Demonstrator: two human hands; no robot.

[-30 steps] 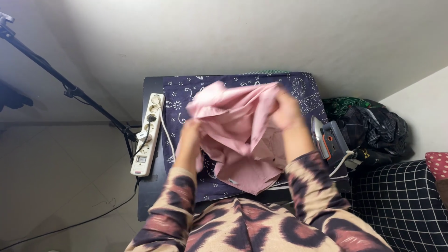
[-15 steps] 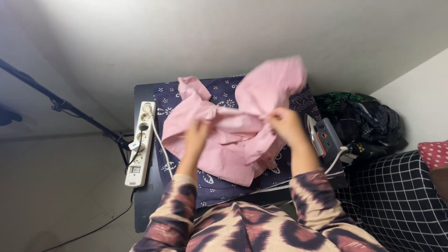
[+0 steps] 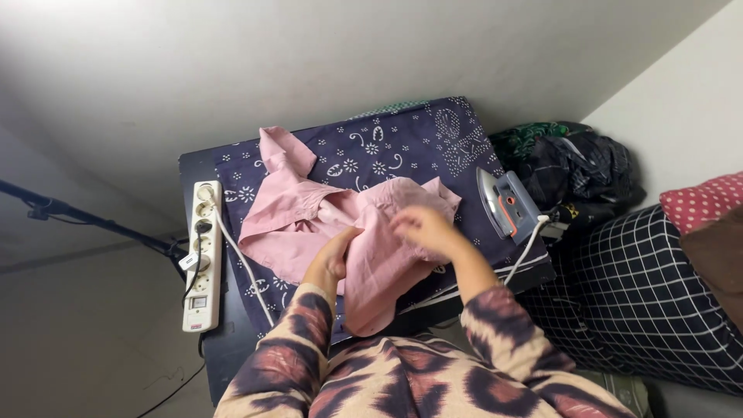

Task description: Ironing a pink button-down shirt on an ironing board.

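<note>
Stand (image 3: 70,214): dark metal arm at far left, slanting down toward the table edge, off the table.

Power strip (image 3: 200,259): white, long, lying along the left edge of the table (image 3: 195,164); a dark plug and a white plug sit in it, a white cord (image 3: 240,267) runs from it across the cloth's left border toward the person.

Cloth (image 3: 395,139): dark blue with white printed patterns, spread over the black table top, covering most of it.

Shirt (image 3: 290,217): pink, crumpled, lying on the cloth at centre-left; one part points up-left toward the far corner, a lower flap hangs over the near table edge.

Left hand (image 3: 333,259): on the shirt's near middle, fingers curled into the fabric and gripping a fold; thumb hidden.

Right hand (image 3: 422,227): blurred, over the shirt's right side, touching the fabric; whether the fingers are closed on cloth or lying flat cannot be told.

Sleeves: both arms in tan, brown and pink animal-print fabric, entering from the bottom.

Iron (image 3: 505,204): grey with orange detail, standing on its heel at the right edge of the cloth, apart from the shirt; its white cord drops off the table's near right side.

Clothes pile (image 3: 576,166): dark, mixed green and black, just right of the iron.

Chequered seat (image 3: 658,302): black with white grid, lower right; red dotted cushion (image 3: 700,201) above it
</note>
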